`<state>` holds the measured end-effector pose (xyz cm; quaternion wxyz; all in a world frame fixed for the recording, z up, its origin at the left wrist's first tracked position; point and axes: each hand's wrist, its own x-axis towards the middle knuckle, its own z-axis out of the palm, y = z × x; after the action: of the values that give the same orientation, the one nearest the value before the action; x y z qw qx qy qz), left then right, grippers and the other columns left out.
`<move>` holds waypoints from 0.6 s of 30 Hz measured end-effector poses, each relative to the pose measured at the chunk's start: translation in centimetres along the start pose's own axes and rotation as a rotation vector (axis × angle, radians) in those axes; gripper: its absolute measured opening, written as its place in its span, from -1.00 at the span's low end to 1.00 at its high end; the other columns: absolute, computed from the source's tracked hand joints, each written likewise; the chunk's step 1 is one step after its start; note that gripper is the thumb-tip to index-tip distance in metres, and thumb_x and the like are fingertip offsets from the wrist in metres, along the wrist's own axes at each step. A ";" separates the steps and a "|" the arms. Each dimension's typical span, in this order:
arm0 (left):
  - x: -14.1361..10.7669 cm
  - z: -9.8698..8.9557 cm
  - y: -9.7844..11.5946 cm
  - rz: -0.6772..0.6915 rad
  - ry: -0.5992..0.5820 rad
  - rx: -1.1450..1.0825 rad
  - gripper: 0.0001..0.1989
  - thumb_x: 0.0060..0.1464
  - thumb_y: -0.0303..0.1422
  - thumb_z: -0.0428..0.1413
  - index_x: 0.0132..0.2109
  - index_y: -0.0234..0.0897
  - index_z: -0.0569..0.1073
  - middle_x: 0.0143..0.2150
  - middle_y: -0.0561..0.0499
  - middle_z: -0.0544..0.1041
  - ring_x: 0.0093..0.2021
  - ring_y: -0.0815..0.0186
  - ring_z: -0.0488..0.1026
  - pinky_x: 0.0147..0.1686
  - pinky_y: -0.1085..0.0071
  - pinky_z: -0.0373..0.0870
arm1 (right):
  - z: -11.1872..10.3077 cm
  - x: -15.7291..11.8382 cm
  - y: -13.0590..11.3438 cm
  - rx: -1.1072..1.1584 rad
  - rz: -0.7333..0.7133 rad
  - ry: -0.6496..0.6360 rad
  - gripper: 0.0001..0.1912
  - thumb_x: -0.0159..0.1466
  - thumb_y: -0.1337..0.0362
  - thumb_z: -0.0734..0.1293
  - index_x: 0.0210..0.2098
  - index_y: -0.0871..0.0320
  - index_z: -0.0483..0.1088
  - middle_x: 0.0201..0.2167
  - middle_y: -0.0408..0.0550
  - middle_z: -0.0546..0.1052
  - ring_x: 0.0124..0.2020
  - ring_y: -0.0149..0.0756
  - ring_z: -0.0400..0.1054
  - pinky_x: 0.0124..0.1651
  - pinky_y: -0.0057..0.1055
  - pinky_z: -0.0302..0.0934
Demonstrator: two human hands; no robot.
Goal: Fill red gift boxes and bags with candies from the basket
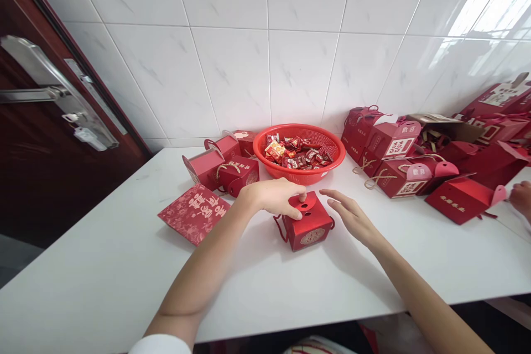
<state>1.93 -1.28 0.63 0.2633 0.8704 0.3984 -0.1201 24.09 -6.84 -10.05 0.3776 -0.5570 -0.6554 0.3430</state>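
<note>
A small shiny red gift box (312,227) stands on the white table, with a gold medallion on its front and dark red cords at its sides. Its rounded top flaps have holes and lie folded over the top. My left hand (279,197) reaches over it from the left, thumb and fingers closed on the flaps at the top. Just right of the box, my right hand (350,214) hovers with its fingers stretched out and nothing in them. Behind the box sits a red plastic basket (298,176) of wrapped candies (305,155).
Several red gift boxes (238,174) and a flat red printed bag (193,213) lie left. More boxes (400,177) are piled right, near another person's hand (521,198). A tiled wall (232,77) backs the table (124,282); a door (41,138) stands at left.
</note>
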 end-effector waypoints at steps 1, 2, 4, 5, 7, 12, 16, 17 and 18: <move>0.0 0.0 0.0 -0.005 -0.004 -0.001 -0.66 0.10 -0.14 0.14 -0.01 -0.14 0.40 -0.08 -0.03 0.51 -0.21 0.17 0.48 -0.38 0.38 0.27 | -0.3 0.3 0.1 0.000 0.023 -0.058 -0.58 0.34 0.13 0.18 0.12 0.07 0.41 0.23 0.06 0.44 0.27 -0.04 0.28 0.31 0.02 0.14; 0.0 0.0 0.0 -0.007 -0.010 -0.003 -0.67 0.10 -0.14 0.13 -0.01 -0.13 0.40 -0.09 -0.03 0.51 -0.22 0.17 0.49 -0.39 0.38 0.27 | -0.5 0.6 0.1 -0.007 0.027 -0.114 -0.58 0.31 0.17 0.20 0.11 0.07 0.43 0.23 0.05 0.44 0.26 -0.04 0.29 0.30 0.01 0.15; 0.0 -0.1 0.0 -0.006 -0.027 -0.010 -0.68 0.11 -0.15 0.12 -0.01 -0.12 0.39 -0.13 -0.01 0.51 -0.26 0.19 0.49 -0.41 0.38 0.27 | -0.5 1.0 0.1 -0.022 -0.002 -0.206 -0.60 0.26 0.21 0.24 0.07 0.08 0.46 0.19 0.04 0.47 0.22 -0.03 0.32 0.28 0.01 0.17; 0.1 -0.1 0.0 0.000 -0.041 -0.020 -0.68 0.11 -0.16 0.12 0.00 -0.12 0.38 -0.15 0.00 0.51 -0.28 0.20 0.48 -0.42 0.38 0.27 | -0.5 1.2 0.1 -0.027 -0.020 -0.234 -0.63 0.25 0.21 0.25 0.01 0.09 0.49 0.14 0.04 0.51 0.18 -0.03 0.35 0.27 0.02 0.18; 0.3 -0.2 -0.2 0.018 -0.072 -0.043 -0.66 0.11 -0.16 0.13 0.01 -0.12 0.37 -0.17 0.01 0.50 -0.31 0.22 0.48 -0.42 0.39 0.29 | -0.5 1.4 0.1 -0.027 -0.031 -0.244 -0.73 0.22 0.19 0.28 -0.14 0.11 0.51 -0.01 0.02 0.58 0.05 -0.05 0.41 0.24 0.03 0.18; 0.9 -0.4 -0.8 0.059 -0.099 -0.079 -0.60 0.08 -0.15 0.16 0.05 -0.11 0.39 -0.08 0.01 0.49 -0.36 0.29 0.46 -0.41 0.41 0.33 | -2.3 1.4 0.0 0.221 0.131 -0.184 -0.77 0.10 0.10 0.44 -0.47 0.12 0.42 -0.36 -0.05 0.55 -0.23 -0.16 0.41 0.09 -0.06 0.26; 1.4 -0.4 -1.1 0.082 -0.114 -0.166 -0.56 0.03 -0.19 0.20 0.08 -0.11 0.41 -0.05 0.01 0.50 -0.41 0.34 0.48 -0.39 0.42 0.37 | -5.0 0.6 -1.4 0.600 0.140 -0.191 -0.66 0.11 0.02 0.49 -0.57 0.10 0.39 -0.52 -0.12 0.45 -0.38 -0.28 0.33 0.02 -0.12 0.31; 1.6 -0.4 -1.1 0.090 -0.107 -0.180 -0.56 0.02 -0.20 0.21 0.07 -0.12 0.42 -0.06 0.01 0.51 -0.41 0.33 0.49 -0.40 0.42 0.37 | -5.5 0.4 -1.9 0.658 0.118 -0.169 -0.65 0.11 0.03 0.50 -0.59 0.10 0.39 -0.54 -0.14 0.42 -0.40 -0.29 0.32 0.03 -0.12 0.31; 1.7 -0.3 -1.1 0.098 -0.094 -0.191 -0.57 0.02 -0.21 0.21 0.06 -0.12 0.43 -0.08 0.02 0.52 -0.41 0.33 0.49 -0.41 0.43 0.35 | -5.9 0.1 -2.4 0.688 0.095 -0.149 -0.68 0.10 0.04 0.51 -0.57 0.09 0.42 -0.53 -0.14 0.42 -0.40 -0.29 0.32 0.03 -0.13 0.32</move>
<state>2.18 0.59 -0.24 0.3689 0.8532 0.3522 -0.1091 28.14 -6.87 -5.11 0.4777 -0.4005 -0.5009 0.6005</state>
